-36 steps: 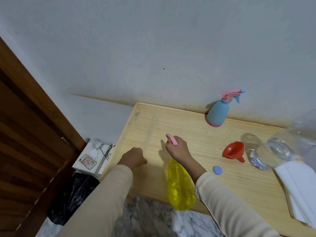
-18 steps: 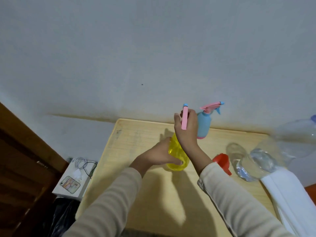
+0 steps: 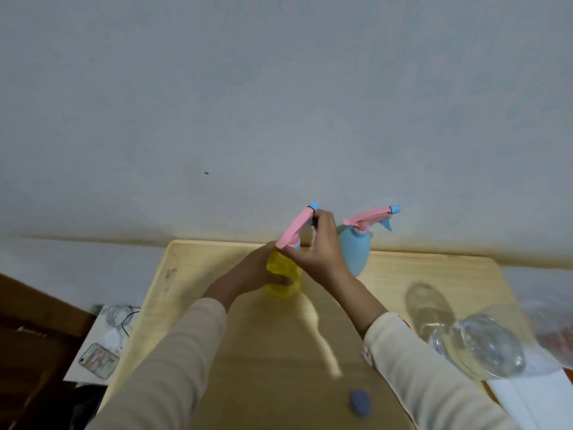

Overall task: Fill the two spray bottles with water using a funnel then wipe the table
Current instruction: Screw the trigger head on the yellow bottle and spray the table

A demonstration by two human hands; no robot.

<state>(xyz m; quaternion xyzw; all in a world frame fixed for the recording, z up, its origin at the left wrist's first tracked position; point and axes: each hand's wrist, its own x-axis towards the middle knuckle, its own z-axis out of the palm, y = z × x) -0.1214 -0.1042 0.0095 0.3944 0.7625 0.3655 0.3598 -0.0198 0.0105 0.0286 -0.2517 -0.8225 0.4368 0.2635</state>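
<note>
Both forearms reach forward over the wooden table (image 3: 192, 268); the left hand (image 3: 254, 273) wraps its fingers round the body of the yellow spray bottle (image 3: 283, 276), which stands upright near the far edge; the right hand (image 3: 321, 252) comes from above, thumb and fingers clasping its pink spray head (image 3: 294, 228); the blue spray bottle (image 3: 355, 252) stands just behind.

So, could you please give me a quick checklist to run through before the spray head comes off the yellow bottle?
1. Yellow bottle stands on the table: ok.
2. Left hand grips its body: ok.
3. Right hand holds the pink spray head: ok.
4. Blue spray bottle clear of that hand: cannot tell, they overlap.
5. Clear water bottle nearby on the right: ok.
6. Funnel in reach: cannot tell, mostly hidden.
</note>
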